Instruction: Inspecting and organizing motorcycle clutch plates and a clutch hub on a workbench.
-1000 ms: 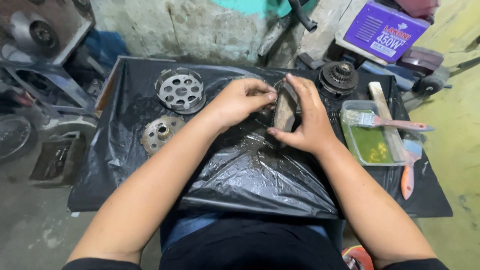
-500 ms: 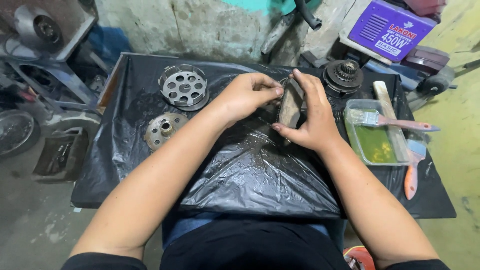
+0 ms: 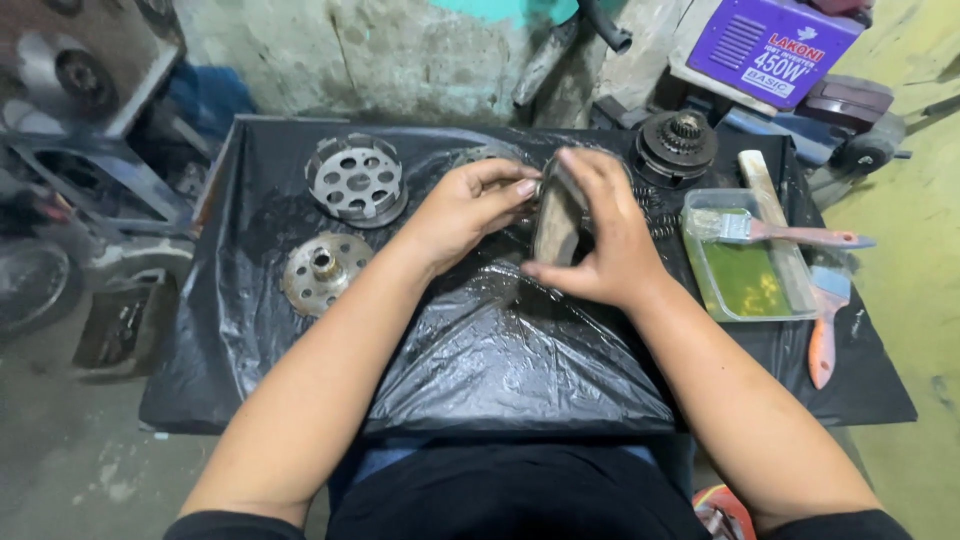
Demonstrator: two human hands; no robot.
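Gripping one stack of plates (image 3: 557, 215), right hand (image 3: 600, 245) clamps it on edge; left hand (image 3: 470, 205) pinches its far-left rim. Two perforated metal parts (image 3: 357, 180) lie left, two brushes (image 3: 790, 236) right.

I see glossy, crinkled black plastic sheet (image 3: 300, 400) over the table. The perforated drum (image 3: 357, 180) and flat disc (image 3: 322, 272) look like dull bare metal. The tray (image 3: 705, 270) is clear plastic, the brush (image 3: 790, 236) handle smooth pinkish. The wall (image 3: 400, 50) is rough, stained concrete.
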